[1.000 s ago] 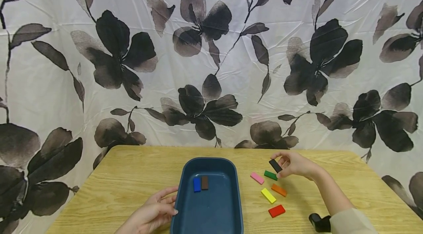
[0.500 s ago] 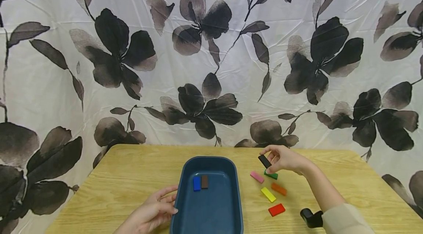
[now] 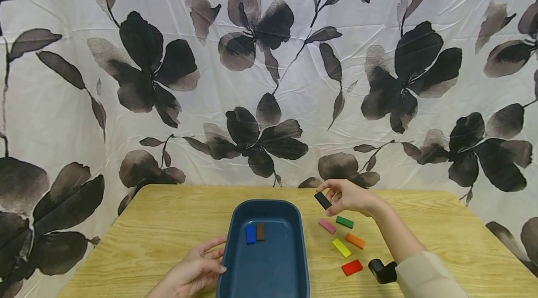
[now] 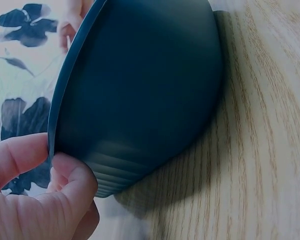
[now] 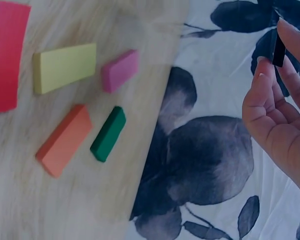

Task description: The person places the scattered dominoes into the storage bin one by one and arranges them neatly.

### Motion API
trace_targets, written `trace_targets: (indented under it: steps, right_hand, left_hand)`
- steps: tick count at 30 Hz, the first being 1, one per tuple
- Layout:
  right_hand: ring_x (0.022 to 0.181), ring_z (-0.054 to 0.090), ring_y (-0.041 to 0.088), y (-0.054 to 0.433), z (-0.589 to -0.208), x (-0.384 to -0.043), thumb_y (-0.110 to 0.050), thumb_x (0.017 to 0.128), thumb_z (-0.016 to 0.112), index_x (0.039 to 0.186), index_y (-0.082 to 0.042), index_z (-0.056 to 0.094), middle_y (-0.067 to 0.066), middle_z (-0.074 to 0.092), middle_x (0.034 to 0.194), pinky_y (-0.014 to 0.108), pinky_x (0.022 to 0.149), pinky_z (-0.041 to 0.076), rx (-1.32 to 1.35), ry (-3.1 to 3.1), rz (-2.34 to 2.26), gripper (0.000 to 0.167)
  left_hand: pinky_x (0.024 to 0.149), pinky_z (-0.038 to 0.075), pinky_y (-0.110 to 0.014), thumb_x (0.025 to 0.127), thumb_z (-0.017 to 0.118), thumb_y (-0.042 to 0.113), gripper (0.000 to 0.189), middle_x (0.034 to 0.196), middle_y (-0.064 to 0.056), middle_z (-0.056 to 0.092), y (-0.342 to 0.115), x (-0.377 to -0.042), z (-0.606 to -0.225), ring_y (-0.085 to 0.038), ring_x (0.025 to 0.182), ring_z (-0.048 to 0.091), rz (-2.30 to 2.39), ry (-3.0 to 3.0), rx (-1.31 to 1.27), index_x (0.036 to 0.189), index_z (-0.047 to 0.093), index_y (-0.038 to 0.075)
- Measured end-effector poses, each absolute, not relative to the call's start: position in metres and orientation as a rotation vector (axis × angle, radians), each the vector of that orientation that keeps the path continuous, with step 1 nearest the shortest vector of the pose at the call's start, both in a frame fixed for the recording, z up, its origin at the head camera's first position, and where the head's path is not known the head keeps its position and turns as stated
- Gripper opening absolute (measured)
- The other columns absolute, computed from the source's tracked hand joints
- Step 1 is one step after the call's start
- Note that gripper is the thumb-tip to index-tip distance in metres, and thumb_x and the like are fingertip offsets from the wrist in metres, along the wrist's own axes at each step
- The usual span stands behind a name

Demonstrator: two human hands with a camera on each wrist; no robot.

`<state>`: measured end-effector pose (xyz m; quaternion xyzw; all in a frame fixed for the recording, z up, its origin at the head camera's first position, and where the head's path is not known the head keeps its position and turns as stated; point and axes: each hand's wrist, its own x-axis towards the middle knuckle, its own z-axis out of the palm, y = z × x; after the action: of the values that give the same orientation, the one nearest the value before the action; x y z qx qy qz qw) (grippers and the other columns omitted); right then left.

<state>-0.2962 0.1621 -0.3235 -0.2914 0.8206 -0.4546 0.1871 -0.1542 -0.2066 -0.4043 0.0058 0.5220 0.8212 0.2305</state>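
My right hand [image 3: 350, 196] pinches a black rectangular block [image 3: 322, 201] between thumb and fingers, held above the table to the right of a dark blue tray [image 3: 305, 256]. In the right wrist view the black block [image 5: 279, 51] shows narrow-side on at the fingertips. With thumb and fingers, my left hand [image 3: 194, 267] grips the tray's left rim; the left wrist view shows the thumb and a finger on either side of that edge. Inside the tray, a blue block [image 3: 250, 234] and a brown block [image 3: 260, 232] lie side by side near the far end.
Right of the tray lie loose blocks: pink [image 3: 327, 226], green [image 3: 344, 222], orange [image 3: 355, 241], yellow [image 3: 341, 248] and red [image 3: 352, 267]. A black device [image 3: 382, 271] is at the right wrist. Behind the wooden table [image 3: 168, 214] hangs a floral cloth [image 3: 269, 78].
Holding the black block, my right hand has moved left toward the tray and slightly up, uncovering the green block. My left hand and the tray stay where they were.
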Motion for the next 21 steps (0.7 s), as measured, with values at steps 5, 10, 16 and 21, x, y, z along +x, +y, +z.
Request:
trace_targets:
  steps: [5,10,16,21]
  right_hand:
    - [0.072,0.051,0.021,0.151,-0.321,-0.298,0.004,0.070,0.075,0.117,0.006,0.051,0.011,0.049,0.087,0.027,0.063,0.048,-0.848,2.292,-1.282,0.053]
    - [0.073,0.053,0.022,0.140,-0.318,-0.297,0.002,0.070,0.075,0.118,0.004,0.052,0.011,0.050,0.089,0.030,0.065,0.048,-0.874,2.301,-1.254,0.053]
    - [0.077,0.055,0.024,0.126,-0.319,-0.298,0.000,0.071,0.075,0.120,0.001,0.053,0.011,0.053,0.091,0.032,0.067,0.048,-0.924,2.296,-1.193,0.053]
    - [0.081,0.055,0.026,0.115,-0.320,-0.298,-0.001,0.072,0.075,0.121,-0.001,0.054,0.011,0.054,0.094,0.032,0.069,0.049,-0.924,2.304,-1.167,0.053]
  left_hand:
    - [0.076,0.048,-0.026,0.077,0.049,-0.018,0.079,0.107,-0.007,0.052,-0.207,-0.155,-0.404,-0.016,0.096,0.054,2.249,1.441,0.024,0.144,0.008,-0.007]
    - [0.076,0.048,-0.026,0.078,0.049,-0.018,0.080,0.107,-0.006,0.052,-0.206,-0.155,-0.403,-0.015,0.095,0.054,2.252,1.437,0.021,0.145,0.007,-0.007]
    - [0.076,0.048,-0.026,0.078,0.049,-0.018,0.080,0.107,-0.006,0.053,-0.207,-0.155,-0.404,-0.015,0.096,0.055,2.256,1.422,0.021,0.145,0.008,-0.006]
    - [0.077,0.048,-0.026,0.078,0.049,-0.019,0.079,0.107,-0.006,0.053,-0.207,-0.155,-0.404,-0.015,0.096,0.055,2.262,1.404,0.024,0.145,0.008,-0.006]
